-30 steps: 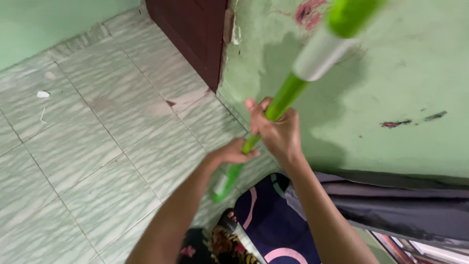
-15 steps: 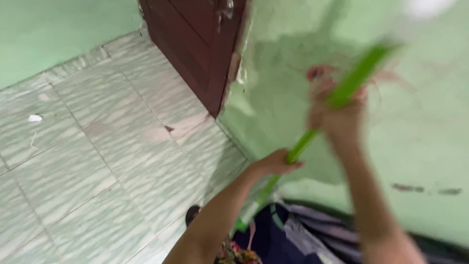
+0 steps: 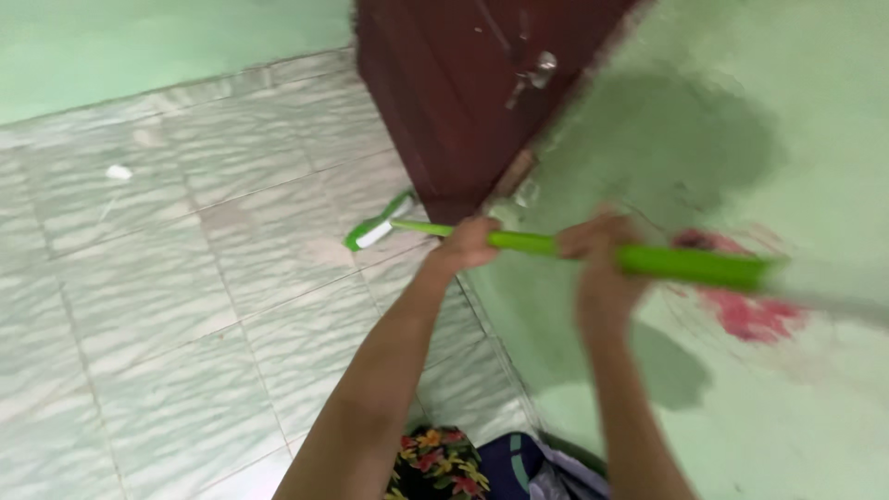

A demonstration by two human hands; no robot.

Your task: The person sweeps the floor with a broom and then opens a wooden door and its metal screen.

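A long green pole [image 3: 528, 243] with a green and white head [image 3: 374, 231] lies almost level across the view, its head hanging just above the pale tiled floor [image 3: 185, 306] near the dark red door [image 3: 463, 102]. My left hand [image 3: 466, 245] is closed round the pole nearer the head. Further back along it, my right hand [image 3: 597, 255] grips the pole too. Past that hand the pole turns white and blurs out at the right edge.
A green wall [image 3: 778, 139] with a red patch [image 3: 745, 310] of peeled paint fills the right side. The door has a metal handle [image 3: 535, 72]. A white scrap [image 3: 118, 172] lies on the tiles at left. Dark cloth [image 3: 528, 468] sits at the bottom.
The pole has swung from steeply upright to nearly level, its head now out over the tiles by the door. Both hands stayed on it, and the view turned toward the door.
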